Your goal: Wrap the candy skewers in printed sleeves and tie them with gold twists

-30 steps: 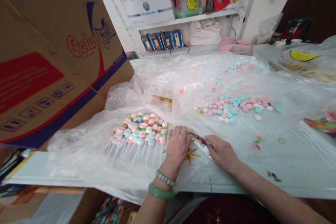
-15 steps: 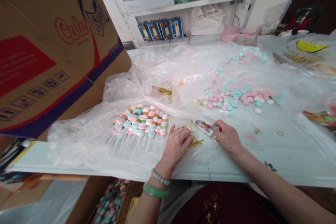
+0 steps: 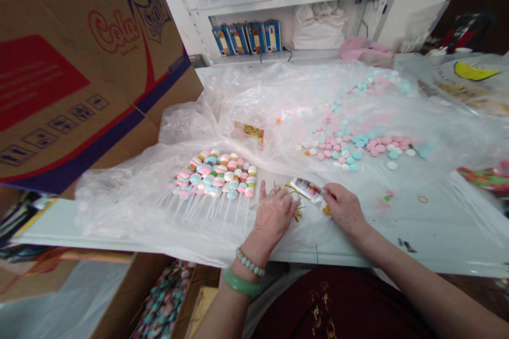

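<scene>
My left hand (image 3: pixel 276 213) lies palm down on the table, fingers stretched and spread over several thin gold twist ties (image 3: pixel 297 215). What is under the palm is hidden. My right hand (image 3: pixel 345 205) is closed on one end of a small printed plastic packet (image 3: pixel 305 188), whose other end points toward the left fingertips. A yellow patch shows on the packet by the right fingers. Left of my hands, a bunch of pink, white and blue marshmallow skewers (image 3: pixel 217 177) rests on a clear plastic sheet (image 3: pixel 131 185), white sticks toward me.
Loose pink, blue and white round candies (image 3: pixel 348 151) are scattered behind my hands, partly under plastic film. A big cardboard box (image 3: pixel 99 79) rises at the left. A rubber band (image 3: pixel 422 199) and white sticks (image 3: pixel 473 204) lie to the right. Shelves (image 3: pixel 294 0) stand behind.
The view has tilted downward. The right hand and packet have drawn a little away from the left hand. The left fingers have spread over the gold ties.
</scene>
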The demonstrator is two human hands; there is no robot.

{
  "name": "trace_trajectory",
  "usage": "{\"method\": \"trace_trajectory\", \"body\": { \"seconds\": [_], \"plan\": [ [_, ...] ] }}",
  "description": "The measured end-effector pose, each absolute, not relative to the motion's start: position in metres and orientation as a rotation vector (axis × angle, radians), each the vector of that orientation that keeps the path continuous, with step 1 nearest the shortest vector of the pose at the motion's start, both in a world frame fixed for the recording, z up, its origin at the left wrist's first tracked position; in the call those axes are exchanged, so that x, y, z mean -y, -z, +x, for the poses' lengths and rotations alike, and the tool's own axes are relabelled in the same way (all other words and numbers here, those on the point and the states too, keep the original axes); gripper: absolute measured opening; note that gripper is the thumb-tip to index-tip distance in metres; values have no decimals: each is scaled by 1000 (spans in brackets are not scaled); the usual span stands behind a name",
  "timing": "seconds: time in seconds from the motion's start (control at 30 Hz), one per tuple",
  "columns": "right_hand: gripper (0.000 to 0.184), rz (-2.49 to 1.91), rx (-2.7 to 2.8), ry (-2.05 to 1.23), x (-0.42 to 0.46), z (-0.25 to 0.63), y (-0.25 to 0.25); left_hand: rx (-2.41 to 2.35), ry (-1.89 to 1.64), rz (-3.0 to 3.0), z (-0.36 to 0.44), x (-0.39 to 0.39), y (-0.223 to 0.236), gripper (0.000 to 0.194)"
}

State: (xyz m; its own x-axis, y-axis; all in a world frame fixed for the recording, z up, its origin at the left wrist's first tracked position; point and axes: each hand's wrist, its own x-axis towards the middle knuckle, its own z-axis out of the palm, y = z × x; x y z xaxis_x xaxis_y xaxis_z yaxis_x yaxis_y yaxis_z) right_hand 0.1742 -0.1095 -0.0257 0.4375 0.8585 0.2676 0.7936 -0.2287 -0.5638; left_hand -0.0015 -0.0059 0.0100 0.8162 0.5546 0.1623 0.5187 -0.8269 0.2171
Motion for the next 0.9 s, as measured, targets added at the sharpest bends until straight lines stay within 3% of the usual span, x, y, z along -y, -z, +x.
{"method": "trace_trajectory", "body": {
  "seconds": [0.13,0.3,0.43,0.57,0.7,0.9],
  "plan": [
    [18,-2160,1225,-301,107,180,27,-830,-506,2798,-2,9,-12,24],
    [22,-1977,1310,-122,114,182,24,-778,-707,2700,4,17,-11,19],
    [18,-1742,1210,-74,120,187,23,-956,-888,2299,1,26,-14,17],
    [13,-1620,878,-350,121,181,8,-1060,-680,1680,-2,35,-24,23],
    [21,-1489,631,-716,113,155,-14,-846,-503,1016,2,48,-37,31],
    [28,-1481,700,-996,103,100,-29,-796,-739,652,-6,56,-42,26]
  ]
}}
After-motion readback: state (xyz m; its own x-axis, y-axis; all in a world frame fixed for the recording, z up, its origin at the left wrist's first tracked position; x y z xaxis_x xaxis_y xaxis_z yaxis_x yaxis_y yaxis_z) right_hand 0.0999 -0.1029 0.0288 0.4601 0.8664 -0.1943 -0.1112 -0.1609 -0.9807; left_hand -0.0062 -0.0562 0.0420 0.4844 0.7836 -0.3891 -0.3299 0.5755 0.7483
